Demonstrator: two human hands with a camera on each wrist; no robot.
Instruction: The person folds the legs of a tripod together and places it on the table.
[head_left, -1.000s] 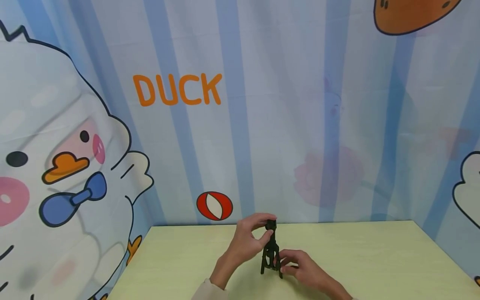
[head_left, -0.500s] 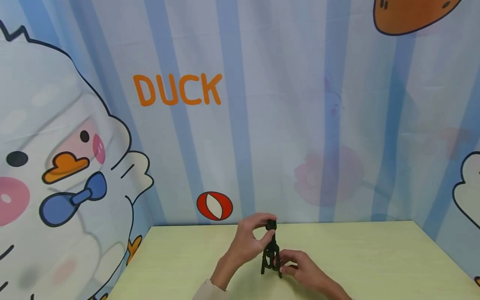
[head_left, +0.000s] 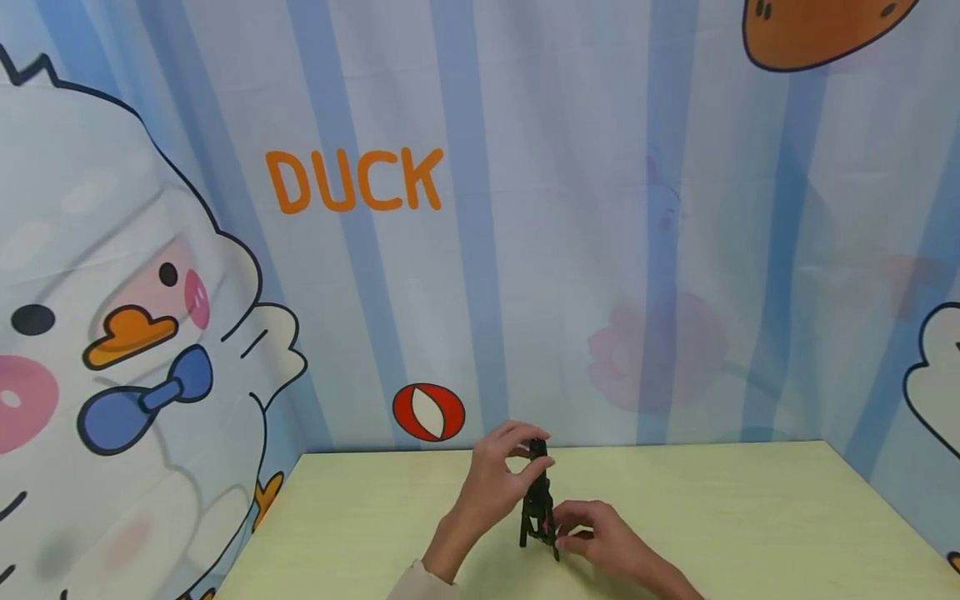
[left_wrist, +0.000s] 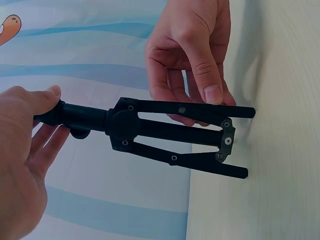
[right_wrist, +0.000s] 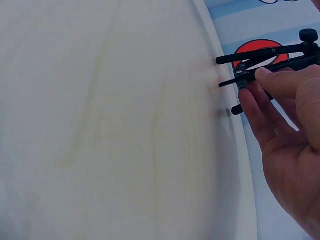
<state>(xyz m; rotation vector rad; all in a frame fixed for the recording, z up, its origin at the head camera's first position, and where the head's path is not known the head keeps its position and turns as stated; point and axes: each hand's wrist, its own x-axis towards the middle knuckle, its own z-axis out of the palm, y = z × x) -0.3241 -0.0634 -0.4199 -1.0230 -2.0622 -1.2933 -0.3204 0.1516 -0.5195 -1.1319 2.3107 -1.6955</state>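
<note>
A small black tripod [head_left: 537, 508] stands upright on the table in the head view, its legs partly spread. My left hand [head_left: 491, 475] holds its top between thumb and fingers; the left wrist view shows the left thumb [left_wrist: 45, 97] on the head end of the tripod [left_wrist: 125, 127]. Lower down, my right hand [head_left: 603, 537] pinches one leg. In the right wrist view, the thumb and fingers of that hand [right_wrist: 290, 115] close on a leg near the hinged brace of the tripod [right_wrist: 280, 51]. A small knob [right_wrist: 308, 35] sticks out from the tripod's body.
The pale yellow table [head_left: 720, 508] stretches to both sides of the hands. Behind it hangs a blue-striped curtain [head_left: 555, 250] with duck drawings, and it also covers the left and right sides.
The tripod has turned a little and its near leg has shifted slightly left. My left fingers have changed their hold at the top. The right hand has followed slightly left, still on the leg.
</note>
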